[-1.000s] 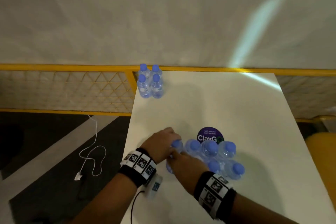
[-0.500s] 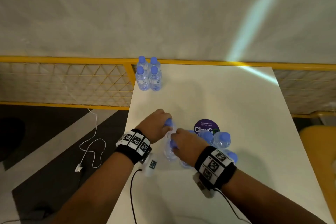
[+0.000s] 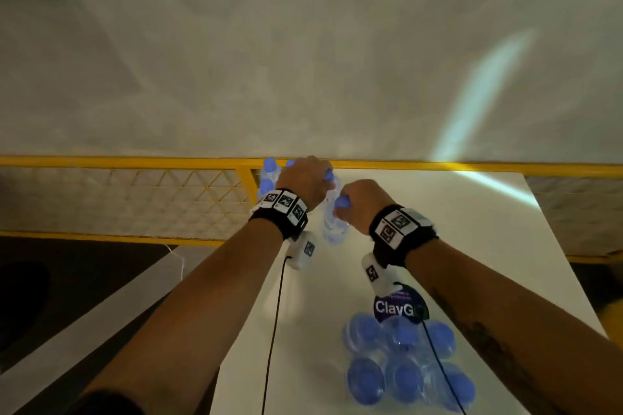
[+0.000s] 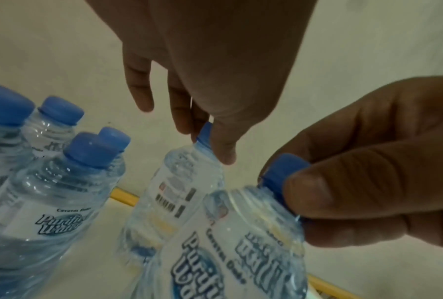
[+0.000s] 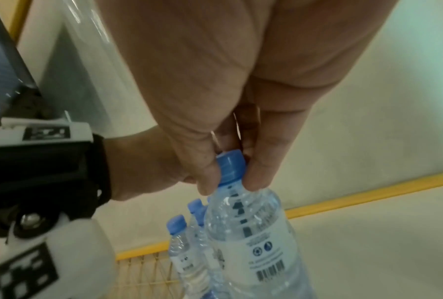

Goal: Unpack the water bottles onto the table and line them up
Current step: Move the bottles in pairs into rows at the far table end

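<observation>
My left hand [image 3: 312, 178] pinches the blue cap of a clear water bottle [image 4: 174, 192], and my right hand [image 3: 355, 204] pinches the cap of a second water bottle [image 5: 253, 232]. Both bottles hang side by side above the white table [image 3: 455, 229], near its far left corner. Just left of them stands a tight group of several upright bottles [image 3: 268, 175], also seen in the left wrist view [image 4: 49, 182]. Close to me lies the plastic-wrapped pack [image 3: 404, 360] with several blue-capped bottles in it.
A round purple sticker [image 3: 399, 307] marks the table just beyond the pack. A yellow rail [image 3: 438, 165] and yellow mesh fence [image 3: 168, 199] run behind and left of the table. A white cable [image 3: 180, 263] lies on the dark floor at left.
Each hand took a bottle by its cap out of the pack, lifted it, and carried it away from me toward the group at the far left corner.
</observation>
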`<state>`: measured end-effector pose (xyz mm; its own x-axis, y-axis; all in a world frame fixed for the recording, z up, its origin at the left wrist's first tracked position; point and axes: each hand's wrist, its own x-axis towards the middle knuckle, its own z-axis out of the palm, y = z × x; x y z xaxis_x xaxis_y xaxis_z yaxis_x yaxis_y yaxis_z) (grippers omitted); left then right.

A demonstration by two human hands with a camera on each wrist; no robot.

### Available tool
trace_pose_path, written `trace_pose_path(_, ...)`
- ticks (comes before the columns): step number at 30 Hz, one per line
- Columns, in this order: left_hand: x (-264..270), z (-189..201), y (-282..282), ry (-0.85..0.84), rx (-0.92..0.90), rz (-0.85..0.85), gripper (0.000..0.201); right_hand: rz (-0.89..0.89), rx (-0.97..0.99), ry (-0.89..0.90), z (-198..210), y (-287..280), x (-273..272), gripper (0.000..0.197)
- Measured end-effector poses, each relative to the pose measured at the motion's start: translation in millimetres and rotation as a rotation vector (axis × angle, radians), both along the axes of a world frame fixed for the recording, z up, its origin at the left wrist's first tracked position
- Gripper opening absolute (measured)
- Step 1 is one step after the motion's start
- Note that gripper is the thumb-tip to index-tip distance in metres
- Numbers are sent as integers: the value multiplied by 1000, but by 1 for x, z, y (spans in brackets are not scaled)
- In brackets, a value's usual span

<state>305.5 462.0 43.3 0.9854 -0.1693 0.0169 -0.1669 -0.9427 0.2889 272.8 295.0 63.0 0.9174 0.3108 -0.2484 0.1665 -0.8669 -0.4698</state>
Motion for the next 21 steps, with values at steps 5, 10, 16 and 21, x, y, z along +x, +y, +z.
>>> trace_pose_path(5,31,-40,1,-60,202,130,28,25,-64,10,-33,18,33,20)
trace_pose_path(10,45,-72,12,-11,170,197,34,17,-66,8,-56,29,57,23)
trace_pose_path(16,56,-76,17,-51,76,169,31,14,-88,0,-68,41,81,26)
trace_pose_path(21,57,-72,20,-32,61,167,37,22,-17,-23,-73,53,85,39)
